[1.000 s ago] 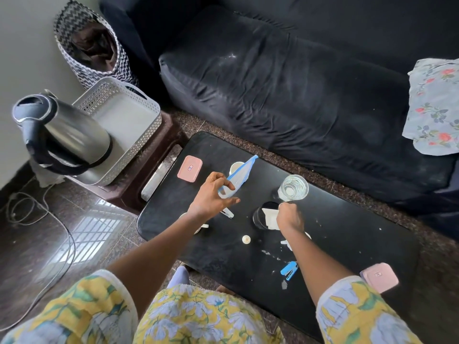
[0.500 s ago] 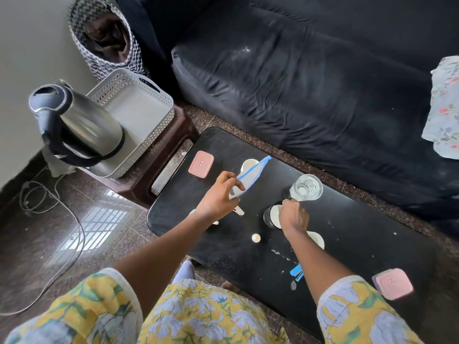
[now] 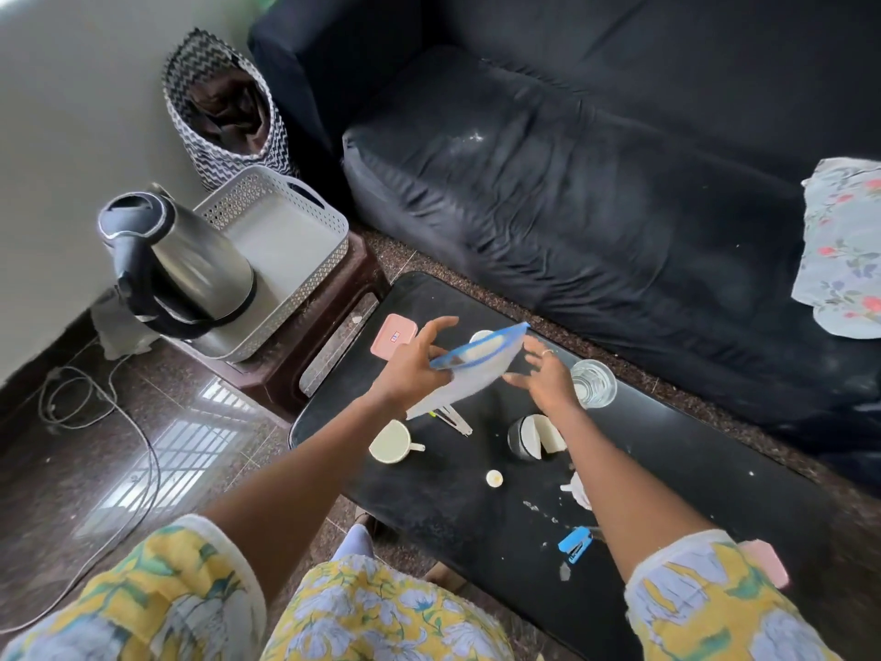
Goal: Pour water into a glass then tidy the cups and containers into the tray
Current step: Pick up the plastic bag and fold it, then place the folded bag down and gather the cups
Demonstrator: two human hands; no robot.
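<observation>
My left hand holds a clear zip bag with a blue seal above the black table. My right hand hovers open beside the bag's right edge, fingers spread. A glass of water stands just right of that hand. A white cup lies below the bag. A dark cup with white pieces in it sits near my right forearm. Another white cup is partly hidden behind the bag. The white perforated tray rests on a brown stool at the left, with a steel kettle in it.
A pink lidded container lies on the table's far left; another pink one sits by my right sleeve. A blue stapler, a small white cap and crumpled paper lie on the table. A dark sofa stands behind.
My right hand left the dark cup and rose open toward the bag. My left hand lifted the bag higher and tilted it flatter. The camera view shifted.
</observation>
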